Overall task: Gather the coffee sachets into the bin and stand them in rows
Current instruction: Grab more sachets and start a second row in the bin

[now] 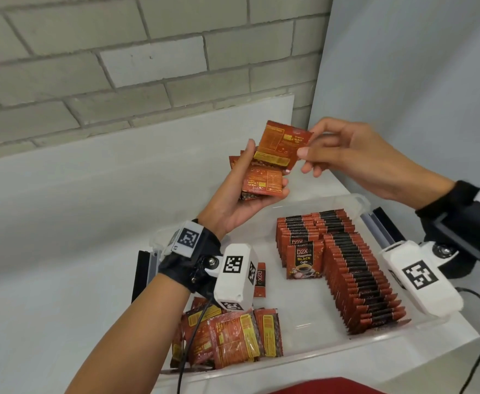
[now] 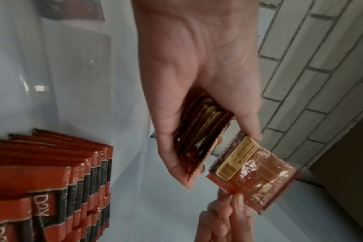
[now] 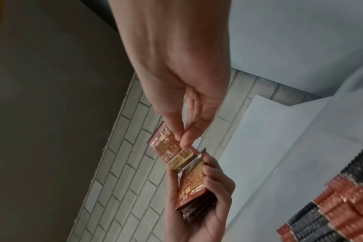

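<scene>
Left hand (image 1: 243,194) cups a small stack of sachets (image 1: 261,183) above the bin's (image 1: 355,200) far edge. Right hand (image 1: 355,157) pinches one sachet (image 1: 282,147) over it. Standing rows (image 1: 355,274) fill the bin's right side; a loose pile (image 1: 233,339) sits at its near left corner.

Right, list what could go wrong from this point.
1. The right hand pinches the single sachet only at its edge, high above the bin; it could slip and fall.
2. The stack in the left hand looks fanned and uneven, so sachets may slide out.
3. Lowering hands could topple the standing rows.
</scene>
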Demonstrator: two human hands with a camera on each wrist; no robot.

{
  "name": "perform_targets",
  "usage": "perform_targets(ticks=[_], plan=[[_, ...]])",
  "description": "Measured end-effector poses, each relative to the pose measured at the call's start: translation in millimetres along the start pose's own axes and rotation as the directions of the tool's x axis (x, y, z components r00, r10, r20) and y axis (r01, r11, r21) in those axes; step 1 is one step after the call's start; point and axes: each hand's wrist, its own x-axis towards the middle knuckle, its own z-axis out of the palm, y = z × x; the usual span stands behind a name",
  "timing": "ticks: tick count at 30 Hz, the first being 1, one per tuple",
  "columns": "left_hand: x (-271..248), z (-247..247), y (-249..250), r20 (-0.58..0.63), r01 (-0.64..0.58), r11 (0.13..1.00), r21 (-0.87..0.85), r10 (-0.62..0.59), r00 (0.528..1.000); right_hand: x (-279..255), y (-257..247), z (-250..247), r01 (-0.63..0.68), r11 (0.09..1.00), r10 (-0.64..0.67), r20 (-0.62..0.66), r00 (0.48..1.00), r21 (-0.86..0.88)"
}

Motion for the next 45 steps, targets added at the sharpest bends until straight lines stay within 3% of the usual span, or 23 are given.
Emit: perform_targets(ticks=[5, 11, 13, 16, 18, 20, 23, 26, 30, 32, 35, 38, 41, 45], plan=[[-0.3, -0.5, -0.8, 0.026, -0.012, 0.997, -0.074, 0.014, 1.000, -3.4, 2.0, -3.1, 0.114, 0.990, -0.113, 0.012, 0.994, -0.088], [1.5, -2.6, -4.1, 0.008, -0.071, 0.989, -0.126, 0.072, 0.997, -4.9, 11.0, 0.4, 0.126, 0.965, -0.121, 0.038, 0.992, -0.228], [1.2, -1.3, -3.8, 0.004, -0.092, 0.988, -0.123, 0.093, 0.996, -4.6, 12.2, 2.0, 0.087, 0.979, -0.085, 0.018, 0.996, -0.185], [1.6, -0.6, -2.3, 0.012, -0.134, 0.983, -0.129, 0.136, 0.991, -5.4, 10.0, 6.9, -0.077, 0.996, 0.080, -0.052, 0.995, 0.047], [2.2, -1.2, -2.2, 0.020, -0.161, 0.977, -0.139, 0.165, 0.986, -8.2, 7.5, 11.6, -0.191, 0.957, 0.202, -0.030, 0.979, 0.218], [2.4, -1.6, -2.3, 0.024, -0.181, 0.973, -0.140, 0.186, 0.982, -12.0, 5.6, 16.5, -0.259, 0.923, 0.260, 0.037, 0.965, 0.285], [1.4, -2.9, -2.9, 0.051, -0.197, 0.973, -0.124, 0.204, 0.978, -14.9, 7.4, 24.6, -0.289, 0.928, 0.272, 0.102, 0.957, 0.234], [0.9, -5.1, -4.1, 0.074, -0.202, 0.975, -0.093, 0.210, 0.975, -12.4, 11.8, 26.8, -0.324, 0.922, 0.313, 0.083, 0.946, 0.211], [1.8, -2.9, -3.1, 0.034, -0.196, 0.977, -0.079, 0.199, 0.979, -10.7, 13.8, 22.6, -0.335, 0.918, 0.322, 0.092, 0.942, 0.212], [2.2, -1.2, -0.5, 0.004, -0.175, 0.979, -0.101, 0.176, 0.984, -13.9, 12.0, 17.1, -0.320, 0.940, 0.301, 0.155, 0.941, 0.119], [2.8, -2.4, 1.6, -0.051, -0.175, 0.977, -0.120, 0.170, 0.984, -23.3, 10.4, 14.3, -0.192, 0.944, 0.285, 0.366, 0.886, -0.270], [2.9, -4.4, 1.5, -0.078, -0.189, 0.971, -0.145, 0.179, 0.981, -32.1, 18.8, 25.9, 0.030, 0.812, 0.331, 0.503, 0.798, -0.582], [1.9, -4.7, 1.9, -0.072, -0.188, 0.973, -0.134, 0.179, 0.981, -38.0, 33.1, 39.8, 0.212, 0.641, 0.392, 0.551, 0.737, -0.738], [1.1, -5.3, 2.4, -0.071, -0.182, 0.976, -0.124, 0.174, 0.982, -41.6, 42.9, 49.2, 0.359, 0.501, 0.381, 0.573, 0.725, -0.788]])
